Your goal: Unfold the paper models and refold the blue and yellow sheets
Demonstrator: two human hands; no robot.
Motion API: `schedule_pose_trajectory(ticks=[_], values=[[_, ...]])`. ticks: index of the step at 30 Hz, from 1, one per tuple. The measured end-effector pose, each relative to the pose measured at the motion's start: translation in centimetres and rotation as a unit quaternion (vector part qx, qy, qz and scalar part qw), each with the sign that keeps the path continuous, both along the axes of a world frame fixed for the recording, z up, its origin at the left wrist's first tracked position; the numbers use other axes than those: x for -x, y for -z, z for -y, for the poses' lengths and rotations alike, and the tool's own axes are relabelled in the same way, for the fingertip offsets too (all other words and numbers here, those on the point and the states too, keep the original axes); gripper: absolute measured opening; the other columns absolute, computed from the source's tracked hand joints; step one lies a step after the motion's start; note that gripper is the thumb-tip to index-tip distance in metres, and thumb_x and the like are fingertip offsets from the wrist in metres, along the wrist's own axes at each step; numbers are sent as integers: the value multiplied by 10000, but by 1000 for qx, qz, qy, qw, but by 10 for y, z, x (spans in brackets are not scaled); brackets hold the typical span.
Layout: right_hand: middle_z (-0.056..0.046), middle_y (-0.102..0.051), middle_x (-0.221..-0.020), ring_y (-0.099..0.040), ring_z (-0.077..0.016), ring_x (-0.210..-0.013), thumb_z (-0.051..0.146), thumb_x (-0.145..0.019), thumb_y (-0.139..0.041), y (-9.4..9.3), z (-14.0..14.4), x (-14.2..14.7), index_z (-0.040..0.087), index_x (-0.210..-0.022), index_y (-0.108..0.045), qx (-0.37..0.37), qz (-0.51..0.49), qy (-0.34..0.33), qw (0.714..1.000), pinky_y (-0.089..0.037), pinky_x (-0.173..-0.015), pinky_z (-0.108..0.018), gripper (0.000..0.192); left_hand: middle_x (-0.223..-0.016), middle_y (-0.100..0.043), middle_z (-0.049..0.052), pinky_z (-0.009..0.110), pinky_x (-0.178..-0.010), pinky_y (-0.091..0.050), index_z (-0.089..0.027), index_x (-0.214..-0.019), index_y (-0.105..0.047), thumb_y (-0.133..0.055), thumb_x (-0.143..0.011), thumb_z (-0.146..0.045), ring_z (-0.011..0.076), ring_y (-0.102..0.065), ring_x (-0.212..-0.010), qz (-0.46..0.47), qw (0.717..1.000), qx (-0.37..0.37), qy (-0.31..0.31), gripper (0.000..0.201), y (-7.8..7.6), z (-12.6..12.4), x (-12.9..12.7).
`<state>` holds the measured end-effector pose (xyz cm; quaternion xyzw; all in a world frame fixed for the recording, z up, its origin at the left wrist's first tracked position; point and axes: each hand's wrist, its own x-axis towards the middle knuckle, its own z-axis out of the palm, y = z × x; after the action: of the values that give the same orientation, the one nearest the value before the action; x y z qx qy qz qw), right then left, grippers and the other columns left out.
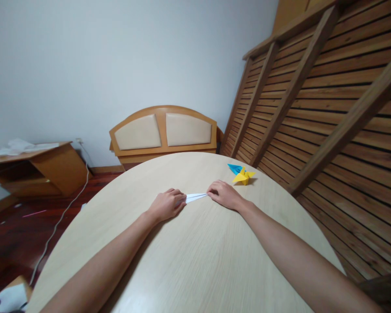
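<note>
Two bare forearms enter from the bottom corners of the frame and stretch across the round, pale wooden table (195, 261) toward its middle. At the centre of the frame, the left hand (167, 205) lies knuckles up with its fingers curled down onto the left end of a narrow folded white paper (195, 198), while the right hand (223, 194) presses its fingertips on the pointed right end; each grip is a flat press on the paper rather than a closed fist, and the paper lies flat on the table between the two hands, only its middle strip showing. Just right of and beyond the right hand, near the table's far right edge, a yellow folded paper figure (243, 176) sits touching a blue folded paper figure (235, 168) behind it. Slatted wooden panels (329, 100) lean along the right side of the frame. Past the table, at centre, a wooden headboard with two padded panels (163, 130) stands against the pale wall. At left a low wooden cabinet (35, 169) carries white sheets, and a white cable (63, 213) trails across the dark red floor.
</note>
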<state>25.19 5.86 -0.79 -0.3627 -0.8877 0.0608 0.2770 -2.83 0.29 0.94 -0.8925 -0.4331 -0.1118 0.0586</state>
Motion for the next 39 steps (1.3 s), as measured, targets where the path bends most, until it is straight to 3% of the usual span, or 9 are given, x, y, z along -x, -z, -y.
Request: schedule_pose_trajectory(ticks=[6,10,13,19,28,39], values=[[-50,-703,-855,-625,-177,-807,164,-900,-582,-2,5,4,168,-890,-689,42,-49,9,998,-465,-744,-294,108,-1093,-689,64,331,-833,-530,-266,-1149,-647,-461,-987,-368,224,-616,-1016,-6,1000,2,-3,266,-1,0,-2],[-51,-718,-935,-645,-174,-844,151,-850,-633,-1,8,6,174,-1000,-696,56,-80,-20,995,-485,-792,-297,164,-1082,-691,62,327,-820,-526,-263,-1168,-633,-452,-993,-365,224,-618,-1000,-7,1000,-2,-6,272,0,1,-1],[-63,-724,-1009,-646,-190,-909,146,-844,-654,-1,9,8,186,-1091,-702,35,-62,-49,996,-482,-847,-318,255,-1082,-691,61,320,-809,-525,-263,-1179,-627,-450,-995,-367,222,-618,-995,-8,1000,-4,-4,276,1,1,-1],[-56,-713,-989,-620,-205,-964,221,-927,-630,-4,11,14,237,-1132,-715,-24,28,-64,997,-439,-871,-344,222,-1092,-693,64,312,-792,-525,-261,-1185,-633,-427,-1009,-411,213,-629,-995,-10,1000,-5,11,310,1,1,-2],[-65,-705,-1027,-594,-221,-988,219,-934,-634,-10,19,23,224,-1067,-727,-97,86,-61,990,-407,-849,-353,163,-1086,-709,70,321,-800,-524,-257,-1178,-648,-456,-996,-427,213,-649,-967,-11,999,-21,35,314,2,2,-5],[-66,-731,-938,-599,-217,-928,245,-961,-600,-15,25,31,197,-979,-735,-99,95,-69,988,-394,-814,-351,144,-882,-734,64,281,-723,-530,-201,-1066,-691,-432,-990,-191,184,-685,-807,-39,996,-72,26,270,6,-2,-12]])
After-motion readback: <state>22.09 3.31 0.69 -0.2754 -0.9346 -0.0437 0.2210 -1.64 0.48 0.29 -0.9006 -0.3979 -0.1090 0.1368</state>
